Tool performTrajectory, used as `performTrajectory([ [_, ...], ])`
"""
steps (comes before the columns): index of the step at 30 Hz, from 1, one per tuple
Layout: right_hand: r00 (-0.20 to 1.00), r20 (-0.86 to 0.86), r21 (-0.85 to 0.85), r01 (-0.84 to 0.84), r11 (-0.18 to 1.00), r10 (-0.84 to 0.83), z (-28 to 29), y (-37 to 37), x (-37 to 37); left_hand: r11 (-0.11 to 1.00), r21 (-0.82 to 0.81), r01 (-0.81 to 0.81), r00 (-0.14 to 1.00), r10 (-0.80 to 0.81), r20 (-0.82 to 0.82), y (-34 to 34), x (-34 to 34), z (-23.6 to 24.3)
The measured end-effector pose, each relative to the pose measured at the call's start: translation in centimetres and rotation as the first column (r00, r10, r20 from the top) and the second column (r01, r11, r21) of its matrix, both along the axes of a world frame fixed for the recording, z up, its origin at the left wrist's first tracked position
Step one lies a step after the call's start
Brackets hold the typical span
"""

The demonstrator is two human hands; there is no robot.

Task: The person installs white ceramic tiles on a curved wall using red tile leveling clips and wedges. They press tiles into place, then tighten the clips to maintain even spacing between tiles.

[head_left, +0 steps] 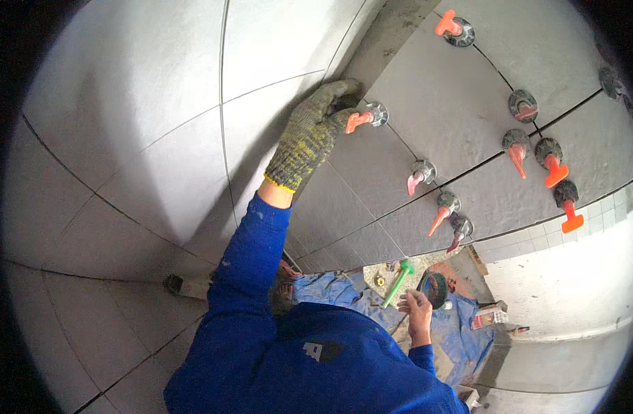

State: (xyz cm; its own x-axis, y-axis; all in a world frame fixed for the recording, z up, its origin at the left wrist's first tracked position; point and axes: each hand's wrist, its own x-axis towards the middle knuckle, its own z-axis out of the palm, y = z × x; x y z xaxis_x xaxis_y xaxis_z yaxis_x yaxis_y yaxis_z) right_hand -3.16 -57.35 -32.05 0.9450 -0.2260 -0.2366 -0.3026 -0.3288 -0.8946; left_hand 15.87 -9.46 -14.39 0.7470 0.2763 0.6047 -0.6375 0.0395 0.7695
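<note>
My left hand, in a dark grey and yellow knitted glove, reaches up to the edge of a large grey wall tile. Its fingers are curled at that edge, and what lies within them is hidden. Right beside the thumb is an orange-handled tile levelling cap on a dark round base. Lower down, my bare right hand has its fingers bent together; anything in them is too small to make out. Beyond it, a green mallet and a dark round bucket are at floor level.
Several more levelling caps stick out along the tile joints. A bare concrete strip runs beside the tile edge. Large pale tiles cover the left wall. On the floor lie a crumpled blue sheet and a white and red box.
</note>
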Motion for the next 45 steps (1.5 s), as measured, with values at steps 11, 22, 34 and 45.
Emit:
performTrajectory([
  [11, 0.988, -0.087, -0.002, 0.125, 0.992, -0.125, -1.8, -3.1, -5.8, 0.952, 0.287, -0.103, 0.978, 0.045, 0.202, 2.3, 0.5, 5.0],
  [22, 0.947, -0.059, 0.075, 0.319, 0.945, -0.315, -4.1, -6.7, -12.4, 0.916, 0.359, -0.181, 0.983, 0.174, 0.052, 1.7, 1.0, 8.6],
  [34, 0.686, 0.694, -0.439, 0.161, 0.884, 0.22, 15.6, 10.0, 2.5, 0.34, 0.568, -0.75, 0.661, 0.437, 0.611, -0.3, -7.7, 8.9],
  [45, 0.059, 0.752, -0.62, 0.402, 0.674, 0.656, 23.3, 16.1, 8.8, 0.577, 0.571, -0.584, 0.781, 0.209, 0.588, -11.3, -12.5, 4.4],
])
